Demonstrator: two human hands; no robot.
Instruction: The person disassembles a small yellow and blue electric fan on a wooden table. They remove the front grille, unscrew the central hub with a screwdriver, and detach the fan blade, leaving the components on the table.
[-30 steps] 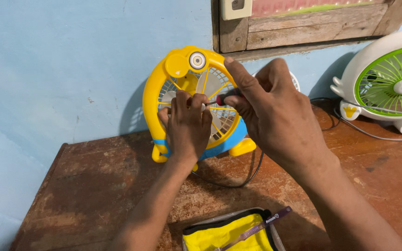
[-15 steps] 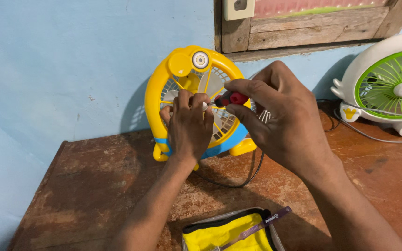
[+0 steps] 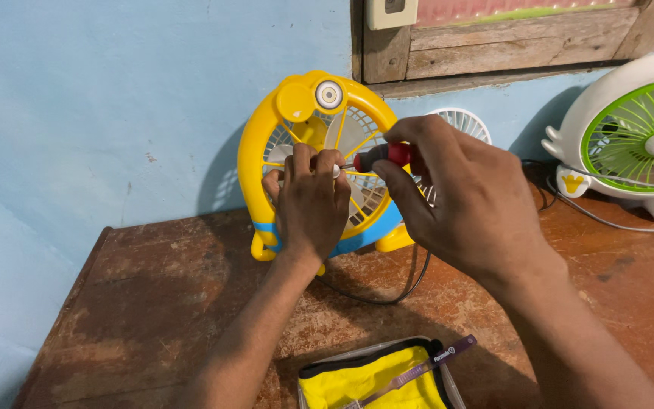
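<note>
Yellow fan (image 3: 297, 113) under gripping left hand (image 3: 312, 204), red-handled screwdriver (image 3: 384, 156) pinched in right hand (image 3: 463, 204) against its grille.

Single head view, close, angled down toward wall-side table (image 3: 153, 303).

The small fan (image 3: 319, 163) is yellow with a blue base band and pale grille; the screwdriver (image 3: 381, 157) handle is red and black. The second fan (image 3: 633, 132) is white with a green grille, the wall (image 3: 115, 106) light blue, the tabletop (image 3: 153, 303) worn reddish-brown.
</note>
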